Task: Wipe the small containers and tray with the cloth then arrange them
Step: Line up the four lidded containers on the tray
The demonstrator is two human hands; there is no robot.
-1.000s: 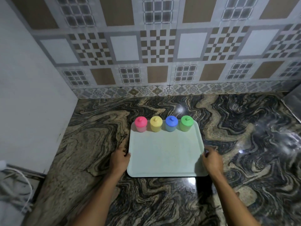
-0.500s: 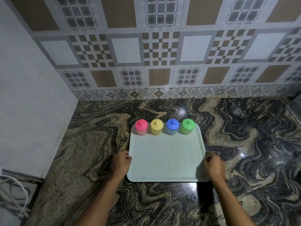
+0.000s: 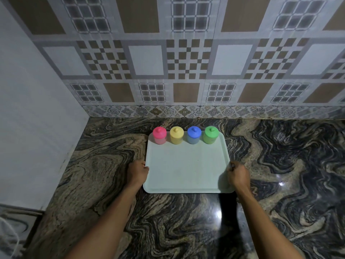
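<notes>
Both bare forearms reach forward, spread apart and angled slightly inward, wrists straight. The left hand [image 3: 138,171] is curled on the left rim of the tray [image 3: 186,165], thumb lying over the edge. The right hand [image 3: 239,174] grips the right rim, knuckles up, fingers curled.

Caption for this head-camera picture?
Left hand and right hand hold the tray, four coloured containers lined along its far edge.

Dim light. White glare spots on the glossy swirled dark marble counter [image 3: 280,202], lower right; patterned tiled wall [image 3: 186,58] bows toward the edges.
</notes>
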